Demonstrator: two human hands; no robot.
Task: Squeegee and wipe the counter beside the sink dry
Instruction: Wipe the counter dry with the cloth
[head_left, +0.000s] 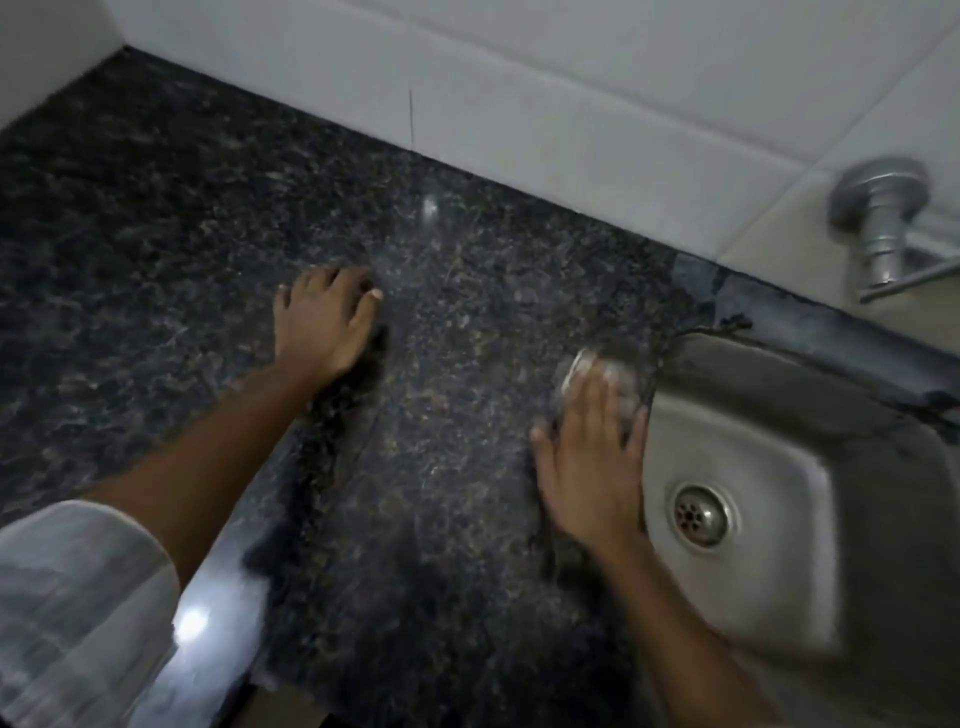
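white tiled wall (571, 78), blurry metal tap fitting (880, 218)

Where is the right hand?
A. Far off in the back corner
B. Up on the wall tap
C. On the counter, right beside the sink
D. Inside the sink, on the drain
C: the right hand lies on the dark counter, at the sink edge.

Counter (441, 322): dark speckled granite, glossy, lying directly left of the steel sink (779, 441). A blurred, pale cloth-like object (597, 379) rests on it, touching the sink's left rim.
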